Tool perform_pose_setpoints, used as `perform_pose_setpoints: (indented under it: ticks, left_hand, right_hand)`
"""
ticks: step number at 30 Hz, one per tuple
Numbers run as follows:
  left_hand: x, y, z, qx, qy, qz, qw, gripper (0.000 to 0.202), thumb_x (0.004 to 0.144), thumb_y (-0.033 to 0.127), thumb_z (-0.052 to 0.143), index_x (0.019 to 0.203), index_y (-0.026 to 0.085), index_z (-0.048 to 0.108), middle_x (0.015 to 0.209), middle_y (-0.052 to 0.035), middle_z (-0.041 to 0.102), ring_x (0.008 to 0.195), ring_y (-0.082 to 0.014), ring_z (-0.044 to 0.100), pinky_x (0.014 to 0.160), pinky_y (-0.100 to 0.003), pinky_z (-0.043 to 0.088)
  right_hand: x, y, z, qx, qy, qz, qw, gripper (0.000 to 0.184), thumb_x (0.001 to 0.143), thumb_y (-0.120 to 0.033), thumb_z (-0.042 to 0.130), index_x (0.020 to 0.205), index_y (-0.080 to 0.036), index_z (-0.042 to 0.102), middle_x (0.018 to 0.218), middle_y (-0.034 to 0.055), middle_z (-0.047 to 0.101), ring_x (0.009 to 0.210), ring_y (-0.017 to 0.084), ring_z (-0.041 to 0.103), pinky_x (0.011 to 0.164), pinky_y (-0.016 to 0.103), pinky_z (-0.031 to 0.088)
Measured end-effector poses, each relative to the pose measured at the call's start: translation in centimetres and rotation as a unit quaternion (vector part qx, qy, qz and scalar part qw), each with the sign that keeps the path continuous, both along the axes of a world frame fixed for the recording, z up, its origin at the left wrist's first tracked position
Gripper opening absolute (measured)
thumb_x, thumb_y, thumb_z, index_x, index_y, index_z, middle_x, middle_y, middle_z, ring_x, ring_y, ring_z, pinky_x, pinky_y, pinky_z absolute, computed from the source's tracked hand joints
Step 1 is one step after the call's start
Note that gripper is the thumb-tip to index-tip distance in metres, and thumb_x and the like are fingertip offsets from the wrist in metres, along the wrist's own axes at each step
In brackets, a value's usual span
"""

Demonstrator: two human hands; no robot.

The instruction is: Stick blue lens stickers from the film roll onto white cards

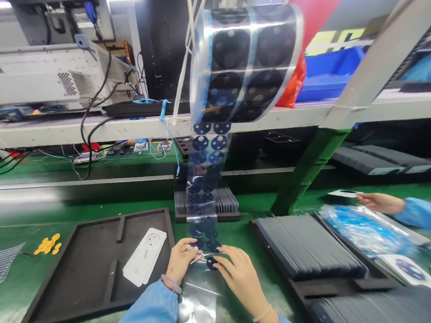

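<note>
A clear film strip point(202, 217) with paired round dark stickers hangs from a big roll point(247, 64) and runs down between my hands. My left hand point(181, 261) is closed in a pinch at the strip's left edge; thin pale pieces show by its fingertips, too small to name. My right hand point(241, 276) pinches a round dark sticker point(210, 263) between thumb and fingers, just in front of the strip. Below, the bare end of the film lies on the green table. Left of my hands, white phone-shaped plates point(145, 256) lie in a black tray point(78, 267).
At right stands a black tray point(275, 256) packed with grey plates point(307, 244). Another person's hand point(381, 202) holds a white piece near blue plastic film point(366, 229). Yellow pieces point(48, 244) lie far left. A shelf edge point(131, 130) and a slanted green post point(306, 174) stand ahead.
</note>
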State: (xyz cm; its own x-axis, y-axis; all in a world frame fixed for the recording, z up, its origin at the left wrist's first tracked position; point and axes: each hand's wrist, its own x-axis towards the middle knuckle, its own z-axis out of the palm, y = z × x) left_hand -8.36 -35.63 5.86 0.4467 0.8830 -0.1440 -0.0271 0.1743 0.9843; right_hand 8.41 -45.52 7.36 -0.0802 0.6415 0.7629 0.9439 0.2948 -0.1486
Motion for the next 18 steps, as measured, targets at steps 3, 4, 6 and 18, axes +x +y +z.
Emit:
perform_pose_setpoints:
  ticks: [3, 4, 6, 18]
  left_hand:
    - [-0.1, -0.1, -0.3, 0.045, 0.053, 0.021, 0.997, 0.055, 0.075, 0.055, 0.062, 0.105, 0.009, 0.057, 0.081, -0.0097, 0.066, 0.074, -0.0211, 0.068, 0.076, -0.035, 0.054]
    - [-0.2, -0.1, -0.3, 0.069, 0.08, 0.035, 0.994, 0.052, 0.078, 0.055, 0.059, 0.105, 0.01, 0.057, 0.083, -0.0099, 0.065, 0.075, -0.0211, 0.067, 0.075, -0.035, 0.053]
    - [-1.1, 0.4, 0.0, 0.125, 0.144, 0.063, 0.98, 0.048, 0.083, 0.053, 0.054, 0.11, 0.012, 0.058, 0.091, -0.0102, 0.066, 0.081, -0.0216, 0.067, 0.081, -0.036, 0.051]
    - [-10.4, 4.4, -0.6, 0.152, 0.511, 0.163, 0.83, 0.084, 0.055, 0.036, 0.083, 0.123, -0.004, 0.053, 0.145, -0.0346, 0.032, 0.137, -0.046, 0.029, 0.111, -0.056, 0.019]
  right_hand:
    - [-0.4, -1.1, 1.1, -0.077, 0.037, 0.044, 0.995, 0.008, 0.091, -0.019, 0.058, 0.083, -0.017, 0.061, 0.091, 0.0042, 0.065, 0.087, 0.017, 0.06, 0.079, 0.033, 0.047]
    - [-0.5, -1.7, 1.7, -0.112, 0.04, 0.065, 0.991, 0.007, 0.089, -0.019, 0.061, 0.082, -0.018, 0.061, 0.086, 0.0028, 0.065, 0.081, 0.015, 0.06, 0.075, 0.031, 0.047]
    - [-0.7, -2.9, 3.4, -0.154, 0.069, 0.105, 0.98, 0.007, 0.088, -0.02, 0.063, 0.081, -0.019, 0.062, 0.08, 0.0009, 0.065, 0.073, 0.013, 0.06, 0.069, 0.027, 0.048]
    - [-1.8, -0.2, 6.7, -0.244, 0.436, 0.057, 0.864, 0.035, 0.077, -0.047, 0.071, 0.096, -0.018, 0.074, 0.077, 0.005, 0.064, 0.074, 0.017, 0.062, 0.075, 0.028, 0.051]
